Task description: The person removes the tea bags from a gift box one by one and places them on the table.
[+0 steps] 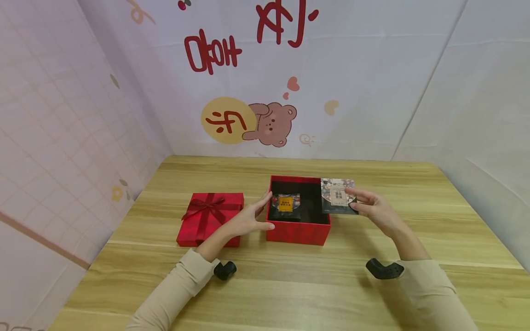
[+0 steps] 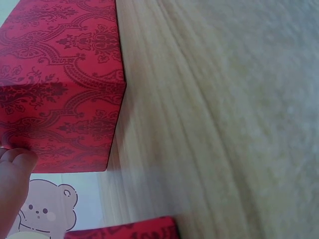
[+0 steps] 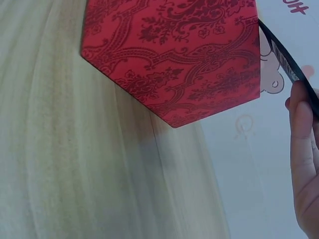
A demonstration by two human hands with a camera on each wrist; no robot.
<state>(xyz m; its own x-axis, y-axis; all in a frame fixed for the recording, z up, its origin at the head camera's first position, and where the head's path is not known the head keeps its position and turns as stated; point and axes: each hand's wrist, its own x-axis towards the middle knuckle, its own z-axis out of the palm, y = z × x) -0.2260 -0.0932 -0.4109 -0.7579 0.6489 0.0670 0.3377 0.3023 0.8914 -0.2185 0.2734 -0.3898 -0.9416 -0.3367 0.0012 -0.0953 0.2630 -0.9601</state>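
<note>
A red patterned gift box (image 1: 298, 233) stands without its lid on the table, its inside black. In it, on the left side, lies a dark sachet with a yellow label (image 1: 285, 203). My left hand (image 1: 247, 219) touches the box's left wall with extended fingers, the thumb by the front corner; the fingertips (image 2: 22, 162) press that wall in the left wrist view. Above the box's right rim, my right hand (image 1: 378, 211) pinches a flat dark sachet with a pale label (image 1: 338, 197) by its right edge. Edge-on, this sachet shows as a thin black strip in the right wrist view.
Left of the box lies the red lid (image 1: 211, 218) with a dark red ribbon bow. A white cloth backdrop with a printed bear (image 1: 275, 124) hangs behind the wooden table (image 1: 290, 289). Black curved pieces (image 1: 384, 269) sit at both sleeve cuffs.
</note>
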